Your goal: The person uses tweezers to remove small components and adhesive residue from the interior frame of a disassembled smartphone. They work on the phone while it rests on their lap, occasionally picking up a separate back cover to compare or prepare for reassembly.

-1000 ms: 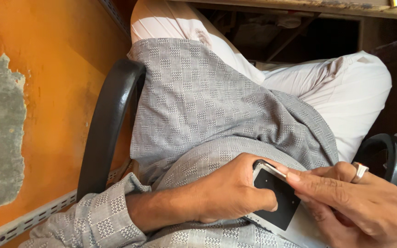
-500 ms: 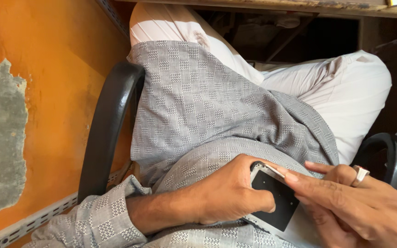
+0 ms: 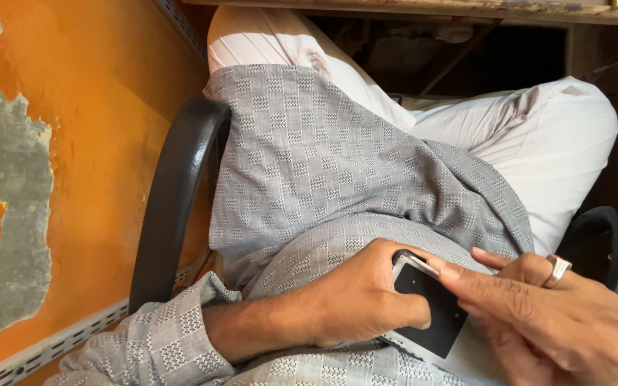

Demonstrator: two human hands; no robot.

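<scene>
Seen from the head camera, looking down into the lap of a seated person, a small flat device (image 3: 429,309) lies held against the belly, low in the frame and right of centre. It is a thin slab with rounded corners; the face turned up is black and matte, with a faint grid of small dots across it, and a pale silvery rim runs round the edge, brightest at the upper left corner and along the lower left side. Its lower right part is hidden behind the right hand.

The left hand (image 3: 355,304) comes in from the lower left out of a grey checked sleeve (image 3: 155,347). Its fingers are curled round the device's left edge, thumb tip pressed on the black face, so it grips the device. The right hand (image 3: 545,322) reaches in from the lower right, its fingers stretched out fairly straight and close together; the forefinger tip (image 3: 446,272) rests at the device's upper edge. A silver ring (image 3: 558,269) sits on one finger.

A long grey checked shirt (image 3: 323,171) drapes over pale trousers (image 3: 538,143). Black chair armrests (image 3: 173,193) flank the body. An orange wall (image 3: 94,107) with a peeled grey patch fills the left side.
</scene>
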